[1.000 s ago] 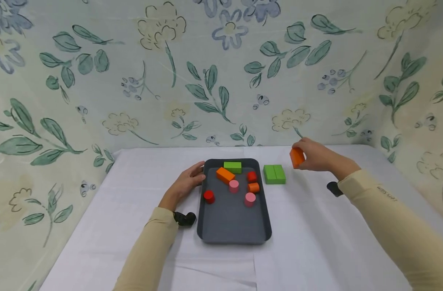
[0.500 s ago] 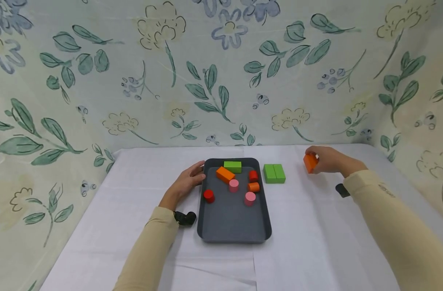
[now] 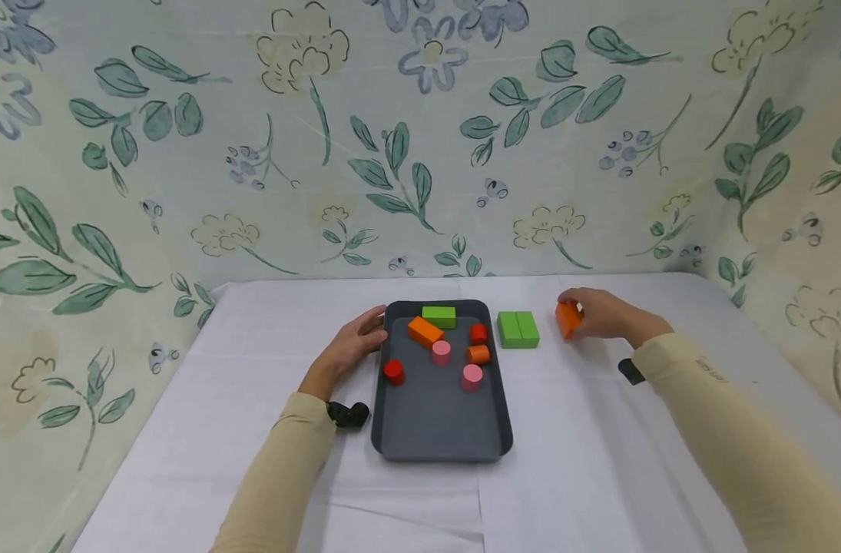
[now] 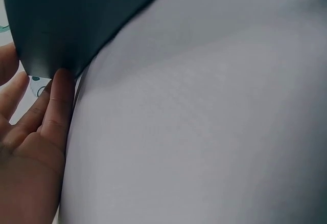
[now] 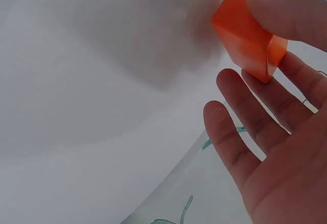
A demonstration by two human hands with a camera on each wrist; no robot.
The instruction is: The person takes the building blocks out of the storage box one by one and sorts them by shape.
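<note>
My right hand (image 3: pixel 603 315) pinches an orange block (image 5: pixel 242 29) between thumb and fingers, at the back right of the white table. In the right wrist view the thumb presses one face, while the other fingers reach along the opposite side. Just left of this block lie two green blocks (image 3: pixel 518 329) side by side. My left hand (image 3: pixel 351 346) rests its fingers against the left side of a dark grey tray (image 3: pixel 441 434). Those fingers look nearly straight at the tray's wall in the left wrist view.
In the tray lie a green block (image 3: pixel 438 317), an orange block (image 3: pixel 425 332), two red cylinders (image 3: pixel 394 372), two pink cylinders (image 3: pixel 471 377) and an orange cylinder (image 3: pixel 478 354). A floral cloth (image 3: pixel 406 207) hangs behind the white-covered table (image 3: pixel 254 445).
My right hand carries the orange block first rightward, then back left and lower, close to the green pair. The left hand stays at the tray, and the tray's contents look unchanged.
</note>
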